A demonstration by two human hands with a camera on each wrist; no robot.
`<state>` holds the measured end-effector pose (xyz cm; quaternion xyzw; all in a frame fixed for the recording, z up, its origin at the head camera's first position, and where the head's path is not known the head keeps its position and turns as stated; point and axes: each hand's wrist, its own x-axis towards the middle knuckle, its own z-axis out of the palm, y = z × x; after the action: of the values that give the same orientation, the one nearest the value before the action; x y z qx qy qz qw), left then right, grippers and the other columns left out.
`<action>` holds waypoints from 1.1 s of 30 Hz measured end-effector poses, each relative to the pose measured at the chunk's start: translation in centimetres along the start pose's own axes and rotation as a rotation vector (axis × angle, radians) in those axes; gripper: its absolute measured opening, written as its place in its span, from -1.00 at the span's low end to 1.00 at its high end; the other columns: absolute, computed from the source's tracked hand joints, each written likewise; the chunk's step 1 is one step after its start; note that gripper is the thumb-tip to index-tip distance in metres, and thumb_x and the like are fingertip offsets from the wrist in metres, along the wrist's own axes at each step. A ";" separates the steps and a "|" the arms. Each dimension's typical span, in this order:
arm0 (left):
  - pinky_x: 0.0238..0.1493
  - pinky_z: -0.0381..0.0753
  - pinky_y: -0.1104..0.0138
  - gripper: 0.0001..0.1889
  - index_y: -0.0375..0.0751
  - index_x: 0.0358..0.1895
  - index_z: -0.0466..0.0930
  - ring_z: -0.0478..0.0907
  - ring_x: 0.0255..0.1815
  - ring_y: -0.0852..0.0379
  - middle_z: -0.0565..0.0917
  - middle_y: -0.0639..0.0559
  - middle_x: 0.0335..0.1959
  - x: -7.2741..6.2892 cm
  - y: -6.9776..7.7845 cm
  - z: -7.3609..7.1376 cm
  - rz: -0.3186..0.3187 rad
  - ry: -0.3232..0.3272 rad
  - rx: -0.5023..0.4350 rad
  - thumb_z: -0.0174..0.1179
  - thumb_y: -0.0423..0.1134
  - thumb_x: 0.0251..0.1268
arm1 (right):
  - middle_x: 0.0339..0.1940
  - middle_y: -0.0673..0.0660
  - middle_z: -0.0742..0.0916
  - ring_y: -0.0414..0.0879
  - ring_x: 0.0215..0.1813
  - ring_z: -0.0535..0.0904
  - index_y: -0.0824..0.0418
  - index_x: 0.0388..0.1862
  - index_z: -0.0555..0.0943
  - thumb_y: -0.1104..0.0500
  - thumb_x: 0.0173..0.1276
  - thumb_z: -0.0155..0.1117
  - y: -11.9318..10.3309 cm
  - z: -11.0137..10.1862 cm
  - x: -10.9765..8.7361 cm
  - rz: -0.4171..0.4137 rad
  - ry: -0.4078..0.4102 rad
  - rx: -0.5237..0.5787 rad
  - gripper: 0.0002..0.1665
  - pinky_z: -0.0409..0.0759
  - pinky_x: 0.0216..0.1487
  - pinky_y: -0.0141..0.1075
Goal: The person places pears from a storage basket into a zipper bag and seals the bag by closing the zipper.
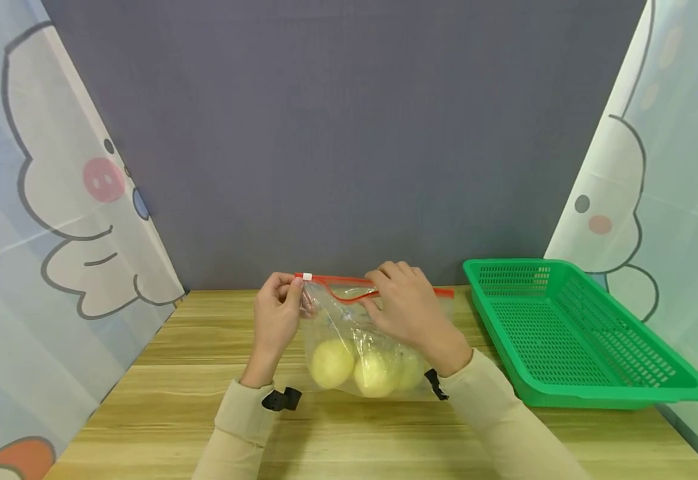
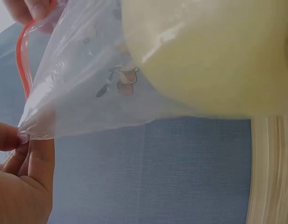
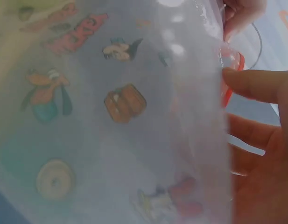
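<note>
A clear zip bag (image 1: 349, 327) with a red zip stands on the wooden table, and three round, pale yellow fruit-like things (image 1: 333, 363) lie in its bottom. My left hand (image 1: 277, 320) pinches the bag's upper left corner, beside the white slider (image 1: 307, 276). Its thumb and fingers also show on that corner in the left wrist view. With thumb and fingers my right hand (image 1: 411, 307) holds the red-edged mouth right of its middle. Between the hands the mouth gapes, its near red strip (image 1: 345, 300) sagging. Cartoon prints (image 3: 125, 102) show on the plastic in the right wrist view.
To the right of the bag, a green perforated plastic basket (image 1: 613, 392) sits on the table (image 1: 169, 413). A dark grey panel (image 1: 349, 133) rises behind. Cartoon-printed curtains (image 1: 67, 220) hang at both sides.
</note>
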<state>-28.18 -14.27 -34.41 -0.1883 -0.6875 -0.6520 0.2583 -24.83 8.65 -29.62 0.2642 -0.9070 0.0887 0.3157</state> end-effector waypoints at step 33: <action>-0.53 0.73 0.15 -0.78 -0.45 -0.16 0.51 0.67 -0.60 0.10 0.67 -0.32 -0.51 -0.3 0.7 0.6 0.042 -0.069 -0.027 0.12 -0.28 0.56 | -0.06 0.06 0.75 -0.12 -0.13 0.65 0.20 0.05 0.71 0.12 0.52 0.25 -3.1 3.3 4.0 0.094 -0.073 0.524 -0.75 0.63 -0.12 -0.23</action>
<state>-27.58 -13.57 -34.00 -0.2287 -0.6829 -0.6489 0.2454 -27.55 3.20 -29.79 0.2975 -0.8752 0.3253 0.1992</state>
